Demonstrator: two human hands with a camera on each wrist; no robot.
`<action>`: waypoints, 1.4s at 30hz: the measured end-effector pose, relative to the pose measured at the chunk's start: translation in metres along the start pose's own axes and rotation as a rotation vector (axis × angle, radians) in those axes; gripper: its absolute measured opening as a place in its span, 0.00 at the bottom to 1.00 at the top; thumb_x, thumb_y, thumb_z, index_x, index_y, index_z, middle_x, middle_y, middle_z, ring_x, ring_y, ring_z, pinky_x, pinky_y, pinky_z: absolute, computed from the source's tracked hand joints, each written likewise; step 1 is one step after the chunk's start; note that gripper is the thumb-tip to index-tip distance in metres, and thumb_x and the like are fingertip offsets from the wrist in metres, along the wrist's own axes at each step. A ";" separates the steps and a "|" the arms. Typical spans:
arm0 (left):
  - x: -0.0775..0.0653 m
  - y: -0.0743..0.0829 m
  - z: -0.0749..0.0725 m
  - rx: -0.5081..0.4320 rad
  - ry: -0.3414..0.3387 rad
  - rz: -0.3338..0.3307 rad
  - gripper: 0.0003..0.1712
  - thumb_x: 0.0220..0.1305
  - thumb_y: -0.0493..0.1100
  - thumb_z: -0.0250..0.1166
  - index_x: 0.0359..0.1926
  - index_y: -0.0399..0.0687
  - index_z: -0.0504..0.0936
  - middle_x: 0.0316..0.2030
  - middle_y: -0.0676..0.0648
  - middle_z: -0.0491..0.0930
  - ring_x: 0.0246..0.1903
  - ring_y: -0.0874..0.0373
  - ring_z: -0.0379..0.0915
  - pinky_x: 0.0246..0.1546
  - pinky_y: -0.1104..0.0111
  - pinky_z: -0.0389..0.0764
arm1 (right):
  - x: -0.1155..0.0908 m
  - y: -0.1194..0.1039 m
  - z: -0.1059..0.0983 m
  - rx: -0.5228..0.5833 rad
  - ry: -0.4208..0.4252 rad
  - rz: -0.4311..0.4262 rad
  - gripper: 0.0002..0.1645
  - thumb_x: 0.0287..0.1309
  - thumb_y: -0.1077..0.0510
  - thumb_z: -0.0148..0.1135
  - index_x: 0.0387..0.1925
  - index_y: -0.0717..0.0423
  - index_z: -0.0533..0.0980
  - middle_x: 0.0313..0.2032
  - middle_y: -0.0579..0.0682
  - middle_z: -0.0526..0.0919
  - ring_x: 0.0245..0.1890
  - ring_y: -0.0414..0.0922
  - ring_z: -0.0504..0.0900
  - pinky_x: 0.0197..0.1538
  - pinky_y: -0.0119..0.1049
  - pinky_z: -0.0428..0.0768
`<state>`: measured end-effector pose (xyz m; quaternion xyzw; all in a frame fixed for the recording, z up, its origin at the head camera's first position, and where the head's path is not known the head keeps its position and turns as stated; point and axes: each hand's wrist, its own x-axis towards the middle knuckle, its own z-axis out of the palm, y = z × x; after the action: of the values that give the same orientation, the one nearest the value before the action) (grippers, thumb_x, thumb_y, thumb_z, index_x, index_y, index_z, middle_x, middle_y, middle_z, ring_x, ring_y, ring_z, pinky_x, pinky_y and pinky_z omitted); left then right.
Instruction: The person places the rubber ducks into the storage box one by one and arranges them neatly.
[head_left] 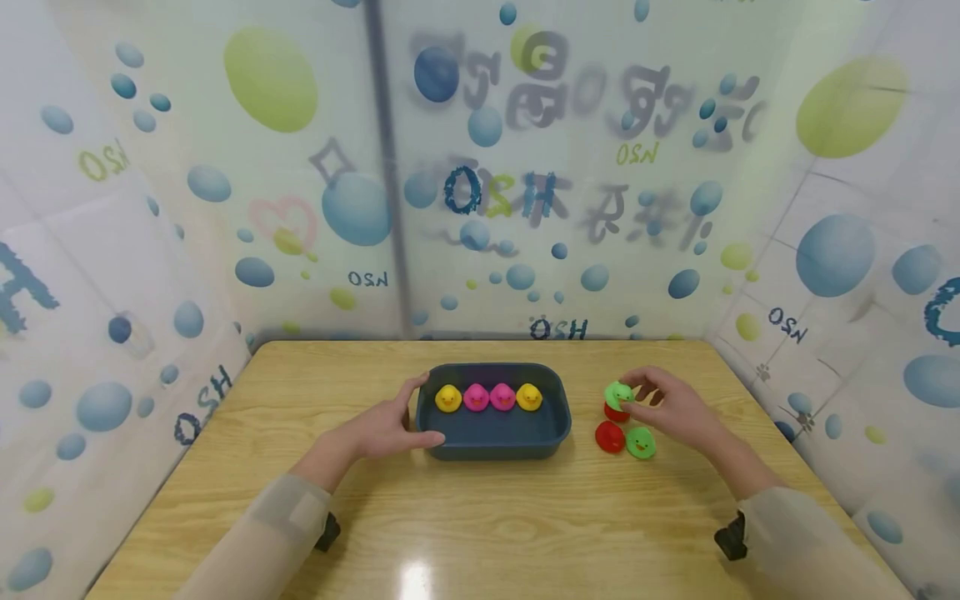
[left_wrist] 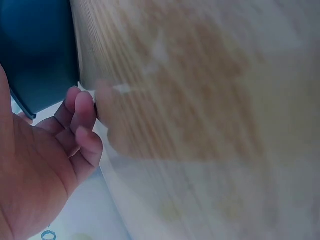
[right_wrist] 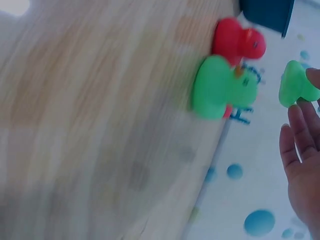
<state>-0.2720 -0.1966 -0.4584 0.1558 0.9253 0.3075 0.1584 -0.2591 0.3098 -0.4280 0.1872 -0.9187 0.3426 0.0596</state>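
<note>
The desk (head_left: 480,525) shows wood grain under a smooth, glossy finish that throws back a bright patch of light. The tray (head_left: 495,453) looks like smooth plastic with a low sheen. The yellow ducks (head_left: 448,400), pink ducks (head_left: 476,398), red ducks (head_left: 610,437) and green ducks (head_left: 641,444) appear smooth, plastic or rubber. The sleeves (head_left: 255,533) are matt cloth; the printed sheeting (head_left: 450,321) looks thin and translucent.

A person's bare left hand (left_wrist: 42,155) at lower left, its bent fingers (left_wrist: 84,107) at the edge of a smooth, dark blue, straight-sided tub (left_wrist: 37,50) in the upper left corner. Beside it spreads a blurred, light brown wood-grain tabletop (left_wrist: 175,100) with pale reflections; below, a white surface (left_wrist: 82,210) with faint blue marks.
</note>
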 end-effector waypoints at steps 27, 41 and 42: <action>0.003 -0.002 0.000 0.009 0.001 0.000 0.71 0.62 0.79 0.72 0.90 0.69 0.37 0.42 0.47 0.87 0.41 0.55 0.81 0.50 0.56 0.83 | 0.062 -0.096 0.096 0.143 -0.218 -0.164 0.19 0.69 0.55 0.76 0.59 0.50 0.83 0.52 0.48 0.87 0.48 0.52 0.85 0.50 0.41 0.86; 0.003 -0.006 0.002 -0.008 -0.004 0.007 0.70 0.62 0.79 0.71 0.90 0.69 0.37 0.44 0.46 0.88 0.42 0.56 0.82 0.51 0.55 0.84 | 0.085 -0.125 0.147 0.123 -0.371 -0.088 0.15 0.71 0.53 0.76 0.55 0.44 0.82 0.51 0.43 0.87 0.51 0.44 0.84 0.61 0.44 0.86; 0.003 -0.006 0.002 -0.008 -0.004 0.007 0.70 0.62 0.79 0.71 0.90 0.69 0.37 0.44 0.46 0.88 0.42 0.56 0.83 0.51 0.56 0.84 | 0.087 -0.127 0.150 0.131 -0.376 -0.092 0.15 0.71 0.53 0.76 0.55 0.45 0.82 0.50 0.43 0.87 0.50 0.43 0.85 0.61 0.44 0.86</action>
<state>-0.2749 -0.1993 -0.4639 0.1591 0.9231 0.3115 0.1597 -0.2877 0.0975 -0.4443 0.2930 -0.8800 0.3573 -0.1098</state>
